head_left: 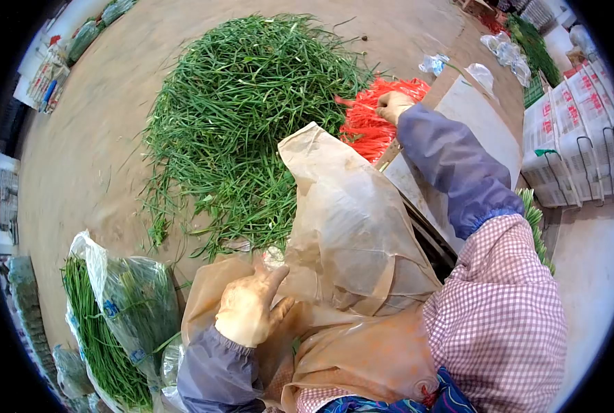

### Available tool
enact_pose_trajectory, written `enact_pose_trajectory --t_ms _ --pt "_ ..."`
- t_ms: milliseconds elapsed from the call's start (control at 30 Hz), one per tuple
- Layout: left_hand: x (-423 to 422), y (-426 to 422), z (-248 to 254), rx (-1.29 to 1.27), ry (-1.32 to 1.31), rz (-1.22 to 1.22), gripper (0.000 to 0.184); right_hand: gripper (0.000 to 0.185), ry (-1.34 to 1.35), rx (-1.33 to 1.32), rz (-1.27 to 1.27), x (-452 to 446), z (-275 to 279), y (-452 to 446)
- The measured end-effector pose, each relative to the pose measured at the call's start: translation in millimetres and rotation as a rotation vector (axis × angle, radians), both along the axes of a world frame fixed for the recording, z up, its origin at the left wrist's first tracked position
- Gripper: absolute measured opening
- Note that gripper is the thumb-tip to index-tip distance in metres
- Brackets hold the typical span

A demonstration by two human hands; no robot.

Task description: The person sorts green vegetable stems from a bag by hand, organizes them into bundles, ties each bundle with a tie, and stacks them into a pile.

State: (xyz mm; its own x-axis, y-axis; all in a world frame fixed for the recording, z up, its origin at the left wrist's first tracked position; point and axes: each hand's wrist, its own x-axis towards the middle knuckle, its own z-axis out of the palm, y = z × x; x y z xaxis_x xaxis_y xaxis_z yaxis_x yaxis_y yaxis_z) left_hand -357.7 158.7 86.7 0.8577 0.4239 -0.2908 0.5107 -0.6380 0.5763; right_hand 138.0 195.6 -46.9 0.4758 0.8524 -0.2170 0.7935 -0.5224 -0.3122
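My right hand (394, 107) reaches forward to a pile of red plastic ties (372, 127), its fingers pinched on a red tie at the pile's upper edge. Low in front of me, my left hand (250, 306) is over a brownish translucent plastic sheet (362, 344) on my lap, thumb and forefinger apart. Just past its fingertips shows a small pale, round thing (274, 257), too unclear to name. A stiff, cloudy plastic sheet (345, 213) stands up between my hands. Beyond it spreads a large heap of long green leafy stalks (252, 103).
At lower left, a clear plastic bag (138, 296) holds green stalks. A pale board (475, 113) lies beneath my right forearm. White crates (572, 131) with red print are stacked at right. Crumpled clear plastic (433, 65) lies on the brown floor (93, 158).
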Motion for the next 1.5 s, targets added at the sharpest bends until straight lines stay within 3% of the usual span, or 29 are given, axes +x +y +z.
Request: enact_pose_trajectory --t_ms 233,367,500,600,667,733,800,867,967,1000,1067,1133,1233,1300,1333,1367,1433,1500 --pt "-0.5 -0.9 3.0 0.036 -0.073 -0.011 0.047 0.013 0.507 0.426 -0.258 13.2 -19.8 -16.5" --pt "-0.5 -3.1 -0.6 0.041 -0.037 -0.035 0.047 0.027 0.595 0.542 -0.299 14.8 -25.4 -27.9" --pt "0.0 -3.2 1.1 0.060 0.017 -0.035 0.048 0.028 0.662 0.515 -0.385 -17.2 19.9 -38.2" --pt "-4.0 0.7 -2.5 0.092 0.006 -0.035 0.048 0.027 0.950 0.731 -0.321 -25.2 40.5 -50.6" --pt "-5.0 -2.8 -9.7 0.096 -0.028 -0.043 0.048 0.023 0.938 0.917 -0.222 -70.3 98.7 -72.6" --pt "-8.2 -1.4 -12.4 0.091 -0.050 -0.024 0.047 0.024 0.908 1.171 -0.321 -100.3 157.0 -94.0" --pt "-14.6 -1.0 -23.2 0.128 -0.055 -0.018 0.045 0.031 1.045 1.189 -0.074 -65.8 184.2 -133.1" --pt "-12.5 -1.6 -38.3 0.089 -0.029 0.054 0.025 0.026 1.043 1.218 -0.170 -20.2 175.4 -160.8" --pt "-13.6 0.6 -15.9 0.023 0.081 0.036 0.029 0.021 0.867 1.126 -0.542 79.7 78.3 -182.1" --pt "-18.2 -0.2 -10.1 0.080 0.037 -0.008 0.038 0.019 0.870 1.079 -0.561 135.2 3.7 -195.2" --pt "-39.0 -3.1 5.6 0.142 -0.157 0.024 0.045 0.023 0.242 0.649 -0.675 148.9 -66.3 -218.0" --pt "-71.1 -1.7 16.4 0.120 -0.323 0.097 0.045 0.032 0.369 0.499 -0.645 144.8 -99.1 -235.8" --pt "-137.4 8.0 32.1 0.007 -0.589 0.241 0.042 0.039 -0.335 -0.072 -0.027 120.2 -37.3 -221.2" --pt "-189.9 20.9 34.1 -0.169 -0.575 0.525 0.040 0.041 -0.581 -0.060 -0.008 53.1 15.4 -184.1" --pt "-218.9 33.2 29.8 -0.057 -0.603 0.595 0.040 0.042 -0.707 -0.053 0.002 14.4 41.7 -155.3" --pt "-247.7 46.9 26.4 0.052 -0.628 0.664 0.040 0.042 -0.578 0.025 0.068 -22.6 64.1 -124.9" --pt "-302.0 68.2 30.9 0.084 -0.499 1.079 0.039 0.040 -0.303 0.175 0.247 -90.7 80.7 -65.3" --pt "-368.8 103.7 9.5 0.351 -0.336 1.174 0.036 0.037 -0.032 0.231 0.464 -209.2 107.6 -4.1"
